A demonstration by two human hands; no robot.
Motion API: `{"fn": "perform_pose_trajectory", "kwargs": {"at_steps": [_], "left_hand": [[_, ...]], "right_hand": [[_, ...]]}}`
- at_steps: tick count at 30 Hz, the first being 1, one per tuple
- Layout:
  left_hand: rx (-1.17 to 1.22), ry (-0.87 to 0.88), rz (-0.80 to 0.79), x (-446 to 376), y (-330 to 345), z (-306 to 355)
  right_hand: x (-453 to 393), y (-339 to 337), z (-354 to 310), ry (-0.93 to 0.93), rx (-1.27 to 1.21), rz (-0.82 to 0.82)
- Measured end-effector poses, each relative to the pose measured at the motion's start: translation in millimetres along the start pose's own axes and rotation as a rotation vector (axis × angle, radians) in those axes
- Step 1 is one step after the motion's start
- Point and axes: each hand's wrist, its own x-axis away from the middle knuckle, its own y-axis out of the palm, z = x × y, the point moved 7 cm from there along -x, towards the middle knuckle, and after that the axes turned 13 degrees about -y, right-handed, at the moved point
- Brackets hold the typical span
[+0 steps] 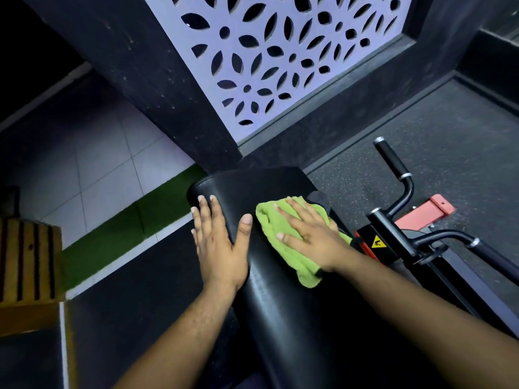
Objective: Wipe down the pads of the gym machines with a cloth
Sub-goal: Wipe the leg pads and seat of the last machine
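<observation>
A long black padded machine pad (280, 304) runs from the bottom centre up to mid-frame. A lime-green cloth (276, 228) lies on its upper right side. My right hand (309, 237) presses flat on the cloth with fingers spread. My left hand (219, 242) clasps the pad's left edge, fingers down the side and thumb on top. Part of the cloth is hidden under my right palm.
To the right stand black machine handles (393, 164), a frame with a yellow warning sticker (377, 242) and a red bracket (432, 211). A wooden box (28, 248) sits at the left. A cut-out wall panel (280, 51) and speckled rubber floor (421, 130) lie behind.
</observation>
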Motion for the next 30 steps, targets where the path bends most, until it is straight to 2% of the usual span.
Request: {"fn": "perform_pose_trajectory", "kwargs": {"at_steps": [5, 7, 9, 12, 14, 16, 19, 23, 25, 27, 29, 30], "left_hand": [[-0.016, -0.002, 0.01, -1.9, 0.0, -0.1], [-0.013, -0.003, 0.007, -1.0, 0.3, 0.2], [-0.018, 0.0, 0.001, -0.5, 0.4, 0.3], [0.003, 0.004, 0.005, -0.5, 0.1, -1.4], [0.006, 0.001, 0.004, -1.5, 1.2, -1.1], [0.013, 0.0, 0.005, -2.3, 1.4, -1.7], [0.011, -0.005, 0.009, -1.9, 0.7, -0.6], [0.016, 0.001, 0.008, -0.6, 0.3, 0.2], [0.011, -0.002, 0.004, -0.9, 0.0, 0.4], [0.016, 0.004, 0.004, 0.1, -0.2, -0.5], [0.02, 0.007, 0.002, -0.4, 0.1, -0.2], [0.019, 0.005, 0.002, -0.9, 0.4, -0.5]], "right_hand": [[-106.0, -37.1, 23.0, 0.091, -0.025, 0.146], [-119.2, -42.2, 28.2, 0.125, -0.011, 0.168], [-102.9, -35.6, 27.1, 0.139, -0.031, 0.142], [-41.6, -11.9, 21.6, 0.099, -0.054, -0.032], [-2.6, 0.1, 26.2, 0.094, -0.078, -0.083], [1.8, 0.3, 39.3, 0.13, -0.078, 0.004], [-51.5, -23.4, 60.5, 0.257, -0.072, 0.143], [-113.0, -41.4, 48.9, 0.466, -0.117, 0.187], [-107.0, -32.0, 20.6, 0.388, -0.133, 0.132], [-74.4, -15.8, -3.4, 0.205, -0.114, 0.039], [-35.1, -5.5, -2.6, 0.096, -0.112, -0.029], [-23.0, -4.9, 8.3, 0.106, -0.115, -0.03]]}}
